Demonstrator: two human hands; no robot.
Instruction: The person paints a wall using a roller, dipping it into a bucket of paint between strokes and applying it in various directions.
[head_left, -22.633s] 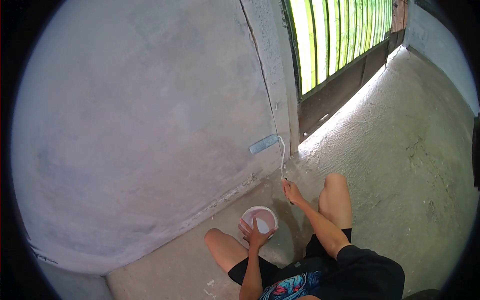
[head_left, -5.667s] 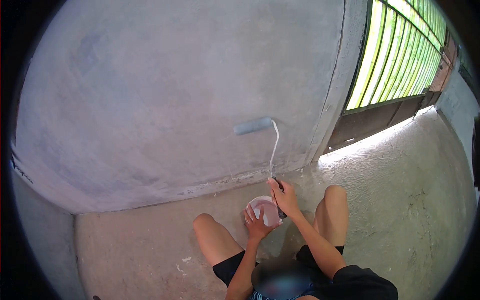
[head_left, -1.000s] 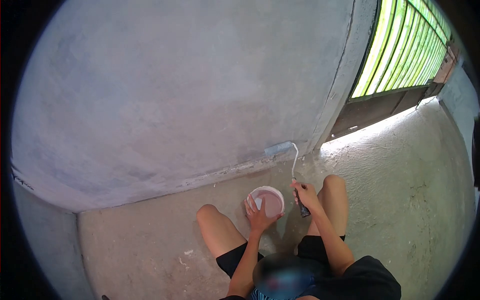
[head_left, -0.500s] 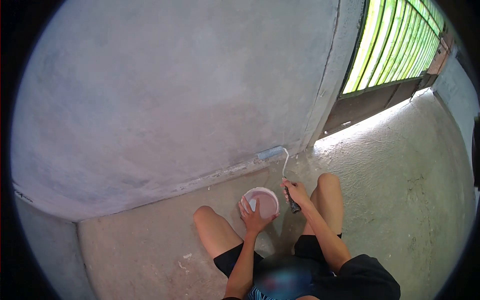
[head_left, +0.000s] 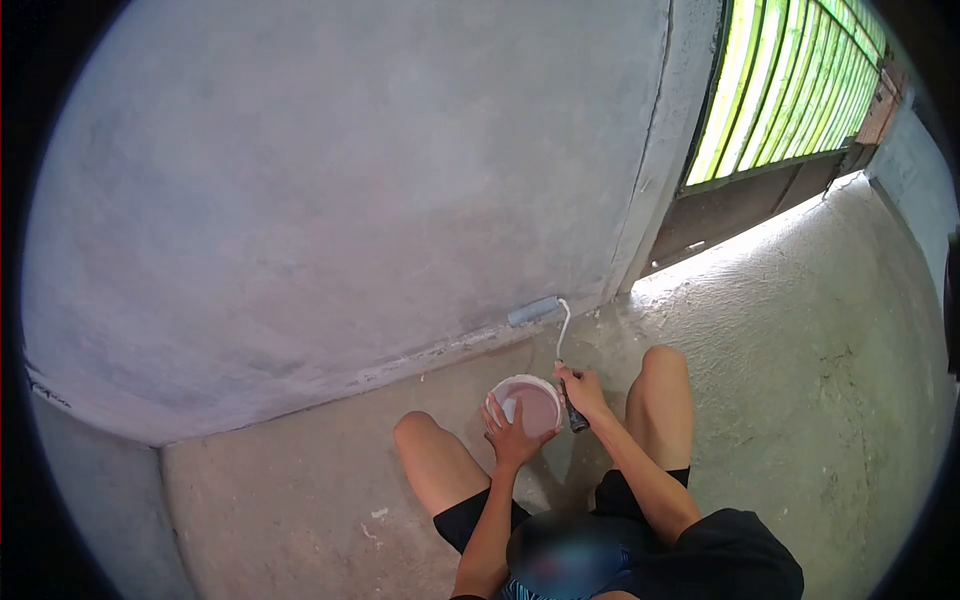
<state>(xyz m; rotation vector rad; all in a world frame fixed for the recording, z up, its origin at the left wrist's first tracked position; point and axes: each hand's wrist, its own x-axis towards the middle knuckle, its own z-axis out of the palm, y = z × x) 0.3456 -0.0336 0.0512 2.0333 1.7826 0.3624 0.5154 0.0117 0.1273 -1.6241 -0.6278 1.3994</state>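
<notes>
My right hand (head_left: pixel 581 390) is closed round the dark handle of a paint roller (head_left: pixel 534 311). The roller's grey-blue sleeve lies against the foot of the wall, joined to the handle by a bent white rod. With fingers spread across the near left rim, my left hand (head_left: pixel 515 437) grips a round paint bucket (head_left: pixel 541 398). Pinkish inside, with a pale patch beside my fingers, the bucket sits between my knees, just left of the roller handle. Its underside is hidden.
A grey-mauve plastered wall (head_left: pixel 330 200) rises in front, with a rough ledge (head_left: pixel 440 352) along its base. To the right, a barred gate (head_left: pixel 790 90) lets in bright light. The concrete floor (head_left: pixel 780 420) has cracks and small pale scraps. Another wall (head_left: pixel 85 490) stands at far left.
The roller and my right hand have shifted slightly left along the wall base, bringing the handle closer to the bucket. My left hand keeps its hold on the bucket.
</notes>
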